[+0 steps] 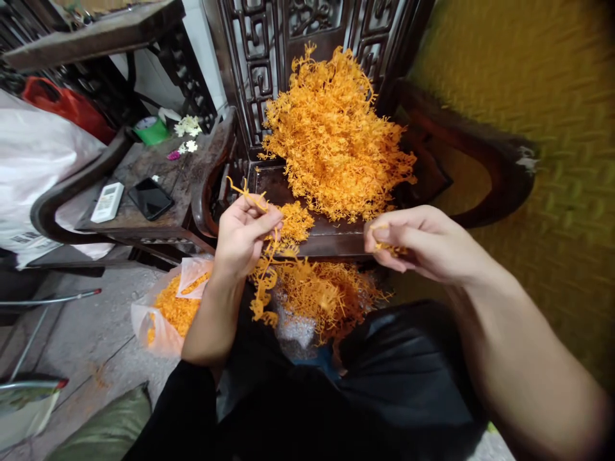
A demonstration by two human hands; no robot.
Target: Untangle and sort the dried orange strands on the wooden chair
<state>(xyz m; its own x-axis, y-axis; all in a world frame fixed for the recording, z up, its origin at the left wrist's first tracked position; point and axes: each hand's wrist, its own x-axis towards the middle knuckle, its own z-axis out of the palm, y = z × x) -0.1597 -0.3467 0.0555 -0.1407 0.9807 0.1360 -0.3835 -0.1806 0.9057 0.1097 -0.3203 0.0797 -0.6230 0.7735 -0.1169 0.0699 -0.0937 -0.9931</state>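
My left hand (240, 237) is closed, pinching a thin, branching orange plastic strand (263, 294). One end of the strand sticks up past the fingers, and flower-like pieces dangle below. Off to the right, my right hand (418, 243) has its fingers curled over small orange plastic pieces (390, 247), mostly covered by the thumb. Behind both hands, a large heap of tangled orange plastic pieces (336, 141) lies on a dark wooden chair (331, 245). A smaller orange pile (296, 223) lies by my left fingers. Below the seat edge, between my knees, is another heap of thin orange stems (321, 294).
An open plastic bag (143, 323) with orange pieces stands on the floor at left. On the wooden side table (127, 169) are a phone (150, 198), a white remote (107, 202), green tape (151, 130) and small flowers (187, 126). The chair's curved armrest (509, 166) extends at right.
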